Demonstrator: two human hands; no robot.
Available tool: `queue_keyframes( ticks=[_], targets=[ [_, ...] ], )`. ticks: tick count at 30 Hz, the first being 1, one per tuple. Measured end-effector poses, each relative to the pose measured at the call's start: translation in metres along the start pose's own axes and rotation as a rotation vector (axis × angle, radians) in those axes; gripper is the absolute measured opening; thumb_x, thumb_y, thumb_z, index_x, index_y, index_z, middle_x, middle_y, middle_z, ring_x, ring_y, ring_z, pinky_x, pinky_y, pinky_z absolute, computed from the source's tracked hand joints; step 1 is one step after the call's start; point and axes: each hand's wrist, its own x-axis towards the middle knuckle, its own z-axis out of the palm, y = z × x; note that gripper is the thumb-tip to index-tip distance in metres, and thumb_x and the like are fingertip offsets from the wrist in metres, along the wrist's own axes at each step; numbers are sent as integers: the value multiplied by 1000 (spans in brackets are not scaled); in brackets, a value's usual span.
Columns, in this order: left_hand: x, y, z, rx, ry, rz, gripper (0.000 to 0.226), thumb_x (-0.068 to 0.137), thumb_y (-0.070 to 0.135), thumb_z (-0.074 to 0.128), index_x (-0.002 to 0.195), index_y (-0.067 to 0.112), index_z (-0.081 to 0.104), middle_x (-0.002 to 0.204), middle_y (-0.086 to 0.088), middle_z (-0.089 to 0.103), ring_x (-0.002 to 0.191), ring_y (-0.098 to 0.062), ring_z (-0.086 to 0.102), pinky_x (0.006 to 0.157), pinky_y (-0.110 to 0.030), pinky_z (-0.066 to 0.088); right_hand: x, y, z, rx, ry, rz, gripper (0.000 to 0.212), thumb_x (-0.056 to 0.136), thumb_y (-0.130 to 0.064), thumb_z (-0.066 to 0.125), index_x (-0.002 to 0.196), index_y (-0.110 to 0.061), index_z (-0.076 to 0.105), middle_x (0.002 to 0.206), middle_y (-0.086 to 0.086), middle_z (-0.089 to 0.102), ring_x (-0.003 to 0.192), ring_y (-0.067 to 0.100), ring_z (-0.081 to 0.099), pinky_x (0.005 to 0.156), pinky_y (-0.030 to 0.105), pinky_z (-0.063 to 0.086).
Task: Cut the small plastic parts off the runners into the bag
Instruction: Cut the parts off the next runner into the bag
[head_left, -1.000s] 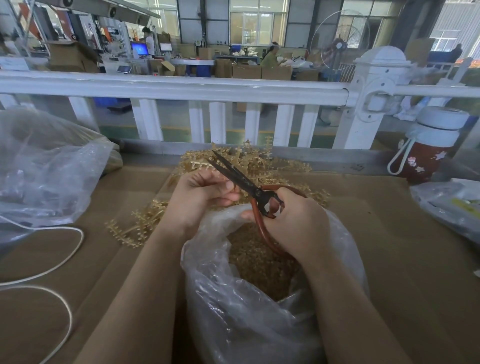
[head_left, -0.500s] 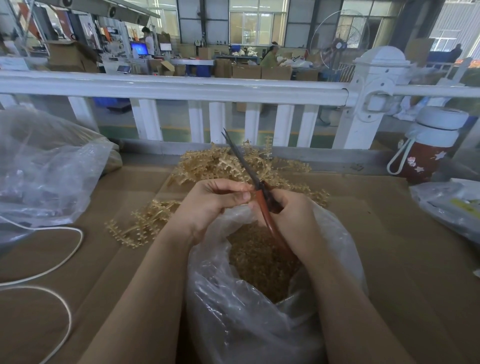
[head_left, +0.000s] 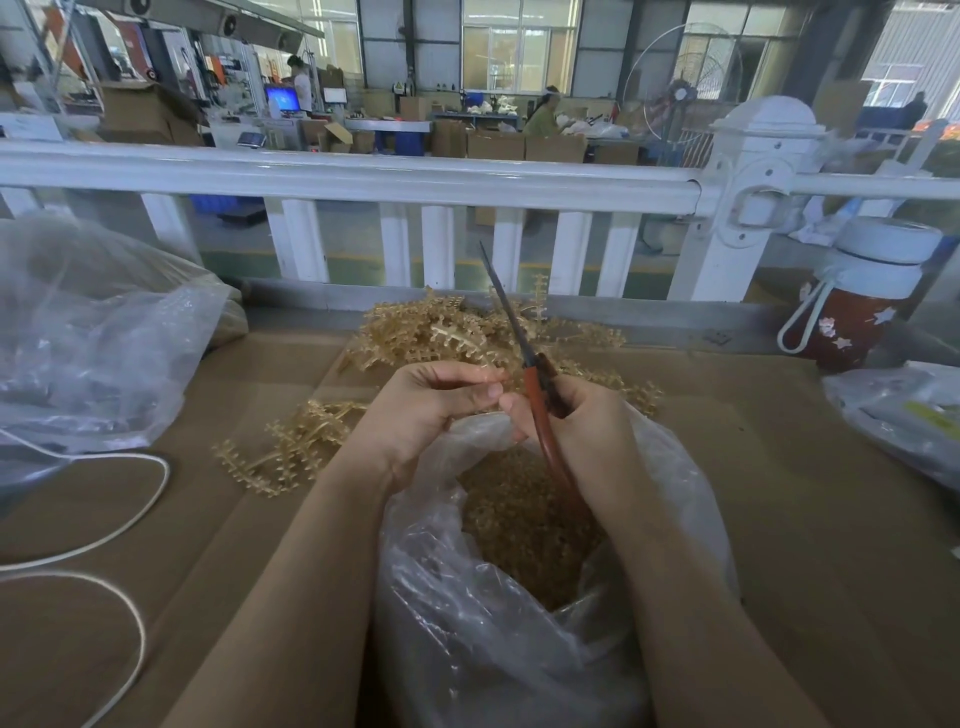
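My right hand (head_left: 576, 421) grips red-handled scissors (head_left: 535, 384) whose closed blades point up and away. My left hand (head_left: 431, 405) pinches a thin pale runner piece (head_left: 480, 375) just left of the scissors, above the mouth of a clear plastic bag (head_left: 467, 623). The bag holds a heap of small tan cut parts (head_left: 524, 525). A pile of tan runners (head_left: 452, 332) lies behind my hands, and a smaller bunch of runners (head_left: 291, 452) lies to the left on the cardboard.
A brown cardboard sheet (head_left: 831, 519) covers the table. A big clear bag (head_left: 88, 332) sits at left, with a white cord (head_left: 130, 509) looping near it. A red bottle with a white lid (head_left: 857, 301) and another bag (head_left: 904, 415) are at right. A white railing (head_left: 363, 176) borders the far edge.
The scissors' blades, spread and pointing left a second ago, have closed and swung upright. My left hand has stayed at the bag's mouth, fingers pinching near the blades.
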Motion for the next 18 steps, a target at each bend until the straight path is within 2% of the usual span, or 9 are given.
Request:
queue_keyframes(
  ticks=[3, 5, 7, 9, 11, 13, 15, 18],
  targets=[
    [1, -1, -1, -5, -15, -17, 34, 65, 6, 77, 95, -7, 72, 91, -9, 78, 87, -15, 74, 68, -15, 53, 0, 0, 0, 25, 4, 11, 11, 83, -32, 82, 80, -26, 73, 72, -9, 75, 67, 9, 71, 64, 23, 58],
    [0, -1, -1, 11, -34, -32, 31, 64, 8, 78, 92, -5, 73, 97, -10, 77, 92, -16, 74, 71, -15, 53, 0, 0, -2, 37, 2, 26, 11, 85, -27, 80, 77, -21, 74, 69, -3, 74, 64, 12, 71, 61, 21, 56],
    [-1, 0, 1, 62, -29, -27, 28, 63, 10, 79, 88, 0, 74, 90, -4, 78, 78, -5, 72, 61, -10, 48, 1, -1, -2, 42, 7, 41, 14, 86, -25, 78, 75, -19, 73, 67, 0, 74, 61, 15, 69, 57, 19, 54],
    [-1, 0, 2, 134, -8, -12, 26, 61, 14, 80, 86, 6, 77, 81, 3, 77, 64, 1, 63, 55, -10, 42, 1, -1, -1, 28, 8, 50, 13, 87, -24, 78, 75, -20, 73, 66, -1, 74, 59, 13, 69, 56, 19, 55],
    [-1, 0, 0, 152, 24, -18, 21, 58, 19, 82, 79, 16, 79, 78, 2, 75, 64, -3, 59, 58, -16, 42, 2, 0, 0, 7, 13, 57, 11, 88, -22, 77, 77, -22, 73, 65, -5, 73, 58, 10, 69, 57, 23, 57],
    [-2, 2, -2, 84, 40, -30, 14, 60, 18, 81, 74, 17, 77, 73, 0, 73, 63, -7, 60, 59, -18, 46, 3, 2, 0, -20, 31, 56, 10, 88, -21, 76, 79, -22, 73, 65, -8, 72, 57, 7, 68, 58, 24, 57],
    [-2, 4, -3, 35, 29, -31, 12, 67, 18, 78, 78, 16, 73, 72, 1, 72, 62, -7, 61, 59, -16, 49, 3, 3, 0, -44, 49, 52, 9, 87, -21, 76, 79, -20, 73, 66, -9, 72, 59, 6, 68, 60, 25, 57],
    [-3, 5, -1, 82, 31, -22, 10, 78, 20, 74, 83, 13, 71, 76, 0, 72, 63, -6, 60, 59, -15, 48, 4, 4, 0, -87, 63, 47, 8, 86, -24, 78, 82, -19, 74, 69, -8, 73, 64, 10, 69, 70, 37, 61]
  ],
)
